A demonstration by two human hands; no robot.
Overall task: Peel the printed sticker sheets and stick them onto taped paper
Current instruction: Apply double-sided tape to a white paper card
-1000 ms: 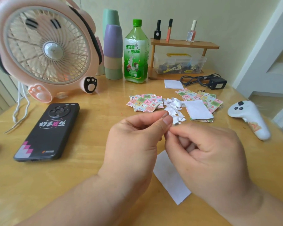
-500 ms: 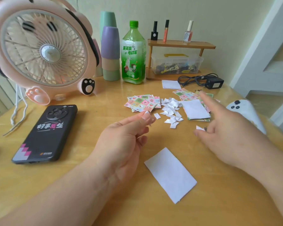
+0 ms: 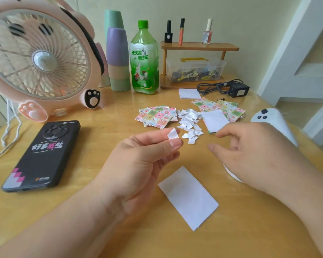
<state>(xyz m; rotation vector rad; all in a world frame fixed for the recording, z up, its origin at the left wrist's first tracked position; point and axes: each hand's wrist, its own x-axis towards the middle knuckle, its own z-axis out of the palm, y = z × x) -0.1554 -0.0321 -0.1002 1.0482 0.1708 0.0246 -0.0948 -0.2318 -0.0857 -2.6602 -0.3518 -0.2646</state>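
Head view: left hand (image 3: pixel 138 164) fingers pinching white scrap (image 3: pixel 172 135); right hand (image 3: pixel 259 153) fingers loosely spread.

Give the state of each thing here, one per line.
left hand, pinching a small white piece
right hand, open, holding nothing
white paper, flat on the table
green bottle, upright, capped
phone, lying back up
white scraps, loose pile

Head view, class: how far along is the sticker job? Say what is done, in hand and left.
Done: a pile of white scraps beside the printed sticker sheets suggests several peels. In hand: the left hand pinches a small white piece; the right hand hovers empty. Left: the white paper nearest the person shows no stickers, and many sheets remain.
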